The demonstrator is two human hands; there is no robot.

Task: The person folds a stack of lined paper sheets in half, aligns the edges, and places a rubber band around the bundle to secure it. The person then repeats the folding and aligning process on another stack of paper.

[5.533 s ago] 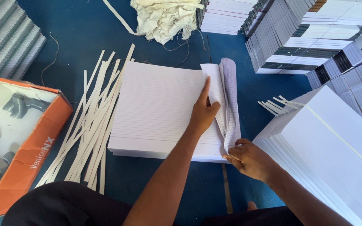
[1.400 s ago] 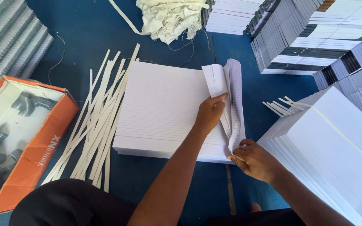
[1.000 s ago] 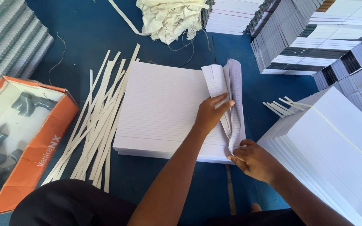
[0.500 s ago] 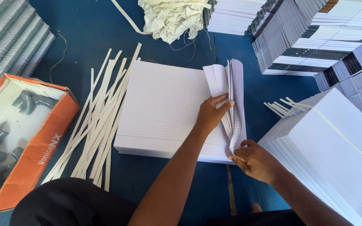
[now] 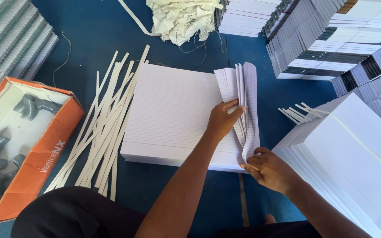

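Note:
A thick stack of white ruled paper (image 5: 173,114) lies flat on the blue surface. Along its right edge several sheets (image 5: 243,94) are lifted and fanned upward. My left hand (image 5: 222,121) rests on the stack with its fingers slipped between the fanned sheets. My right hand (image 5: 267,169) pinches the near right corner of those lifted sheets at the stack's front edge.
Long white paper strips (image 5: 106,128) lie left of the stack. An orange cardboard box (image 5: 36,158) with grey pipe fittings sits far left. A large ruled paper pile (image 5: 353,163) stands at right, notebook piles (image 5: 314,39) behind, spiral-bound pads (image 5: 9,39) top left, crumpled cloth (image 5: 181,17) at the back.
The lifted sheets have fanned out wider along the right edge. My left hand slid its fingers further in among them; my right hand stayed on the near corner.

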